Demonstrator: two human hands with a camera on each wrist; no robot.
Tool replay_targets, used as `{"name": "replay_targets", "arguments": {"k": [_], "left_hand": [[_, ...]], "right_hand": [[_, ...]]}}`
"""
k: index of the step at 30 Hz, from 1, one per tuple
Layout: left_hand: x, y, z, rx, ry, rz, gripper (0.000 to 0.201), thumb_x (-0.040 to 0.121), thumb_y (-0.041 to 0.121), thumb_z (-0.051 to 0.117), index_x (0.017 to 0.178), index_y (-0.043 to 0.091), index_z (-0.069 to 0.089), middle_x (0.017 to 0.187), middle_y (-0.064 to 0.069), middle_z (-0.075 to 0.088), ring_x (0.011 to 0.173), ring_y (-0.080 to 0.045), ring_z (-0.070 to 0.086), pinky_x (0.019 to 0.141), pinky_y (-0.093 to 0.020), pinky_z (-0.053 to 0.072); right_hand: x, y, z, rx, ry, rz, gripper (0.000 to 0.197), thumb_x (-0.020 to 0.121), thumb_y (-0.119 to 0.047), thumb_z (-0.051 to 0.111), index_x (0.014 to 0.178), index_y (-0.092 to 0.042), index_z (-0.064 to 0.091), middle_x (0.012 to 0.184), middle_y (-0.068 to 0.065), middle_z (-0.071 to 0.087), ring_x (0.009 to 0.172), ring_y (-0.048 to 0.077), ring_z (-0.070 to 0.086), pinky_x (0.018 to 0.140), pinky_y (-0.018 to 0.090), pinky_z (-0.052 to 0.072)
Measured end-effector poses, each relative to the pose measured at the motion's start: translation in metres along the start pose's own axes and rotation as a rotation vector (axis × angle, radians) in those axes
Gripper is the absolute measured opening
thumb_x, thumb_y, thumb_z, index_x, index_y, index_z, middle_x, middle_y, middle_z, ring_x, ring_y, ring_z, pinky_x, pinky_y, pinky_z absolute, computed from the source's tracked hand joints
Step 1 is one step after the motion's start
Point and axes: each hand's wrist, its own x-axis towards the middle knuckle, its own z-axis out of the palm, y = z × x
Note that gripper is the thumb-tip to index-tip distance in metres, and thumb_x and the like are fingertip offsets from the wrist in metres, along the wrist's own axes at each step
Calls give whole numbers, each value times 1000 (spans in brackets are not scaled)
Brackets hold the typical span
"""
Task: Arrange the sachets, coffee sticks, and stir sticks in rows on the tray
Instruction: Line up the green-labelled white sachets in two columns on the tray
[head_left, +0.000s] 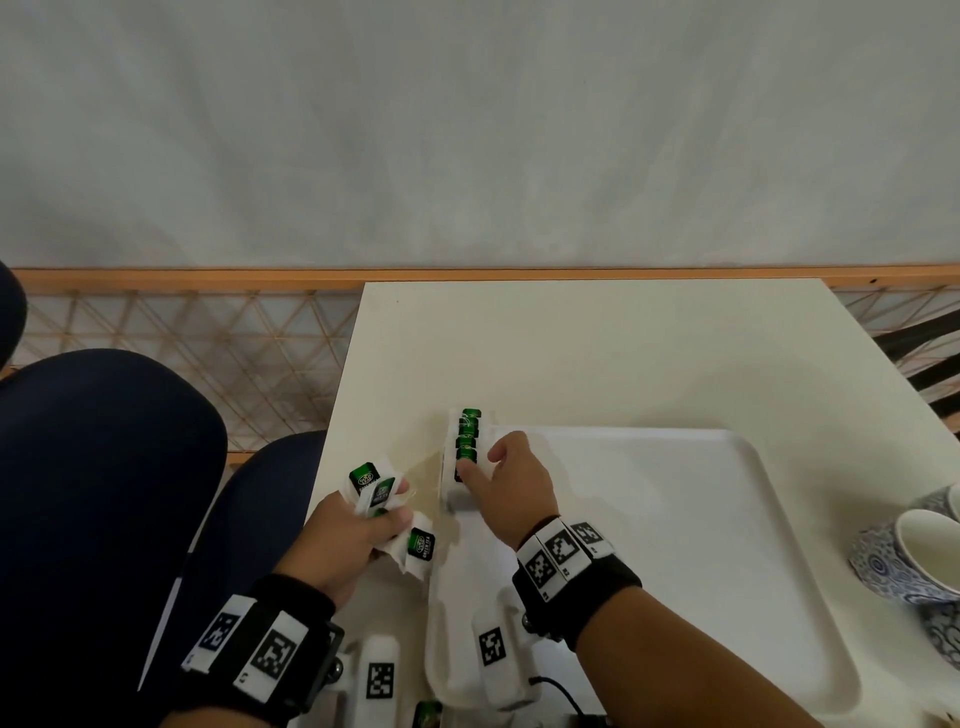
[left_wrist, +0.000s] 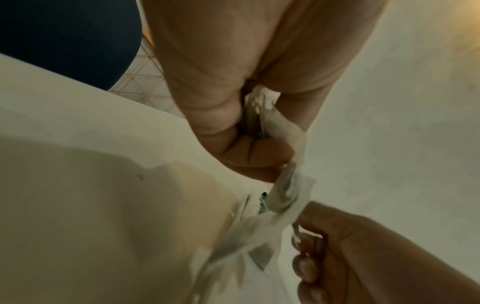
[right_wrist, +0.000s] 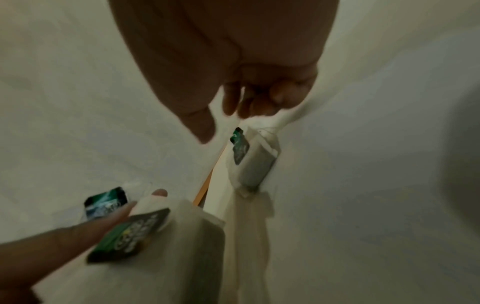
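Gripping a loose bunch of white sachets (head_left: 387, 499) with green labels, fingers of the left hand (head_left: 340, 545) curled round them above the table (head_left: 597, 353), just left of the tray (head_left: 675, 519). Fanned out in that fist: two labels up by the thumb, one hanging lower toward the tray's left rim. Confirmed from the left wrist view, crumpled white wrappers (left_wrist: 280, 197) squeezed between palm and curled fingers (left_wrist: 246, 152).

Resting with fingers extended on a row of sachets (head_left: 465, 452), the right hand (head_left: 511, 488) at the tray's far left corner; index fingertip down on the nearer end of the row, thumb spread apart, nothing clasped. Overlapping one another lengthwise along the left rim, the far end reaching past the tray's corner. Seen from the right wrist view, the stacked sachets (right_wrist: 249, 158) just below the loose fingertips (right_wrist: 230, 102).

Standing at the table's right edge, beside the tray: blue-patterned cups (head_left: 904, 556). Lying near the bottom edge, one more green-labelled sachet (head_left: 427, 714).
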Motion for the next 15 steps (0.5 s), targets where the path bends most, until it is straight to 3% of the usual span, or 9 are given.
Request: {"name": "replay_targets", "arguments": {"k": [3, 6, 8, 11, 15], "left_hand": [[-1, 6, 5, -3, -15, 32, 24, 86, -11, 59, 99, 8, 65, 89, -10, 70, 83, -23, 66, 58, -27, 57], [-2, 8, 8, -4, -26, 57, 24, 86, -11, 59, 102, 7, 63, 89, -11, 69, 82, -23, 67, 61, -27, 57], [-2, 8, 11, -9, -29, 63, 24, 85, -11, 60, 100, 8, 64, 83, -8, 71, 77, -20, 70, 64, -29, 56], [-2, 8, 14, -22, -24, 73, 24, 84, -11, 61, 96, 9, 64, 74, -3, 72, 70, -15, 70, 66, -33, 54], [-2, 7, 9, -32, 22, 90, 24, 82, -9, 64, 96, 10, 65, 82, -5, 72, 77, -19, 70, 70, -35, 53]], "right_hand": [[-8, 0, -4, 159, -324, -121, 29, 84, -49, 67, 94, -23, 60, 85, -9, 64, 81, 10, 60, 79, 30, 53], [-16, 1, -6, 239, -575, -116, 33, 72, -39, 82, 98, -32, 64, 89, -9, 66, 88, 14, 63, 88, 38, 54], [-18, 3, -7, 178, -573, -141, 31, 72, -30, 83, 94, -34, 62, 77, -12, 60, 76, 10, 58, 78, 33, 52], [-20, 7, -9, 126, -525, -164, 27, 74, -27, 83, 82, -33, 58, 62, -15, 49, 58, 2, 44, 63, 22, 40], [-21, 9, -15, 44, -539, -145, 26, 75, -29, 82, 70, -30, 57, 61, -14, 51, 59, 2, 45, 61, 18, 38]]}}
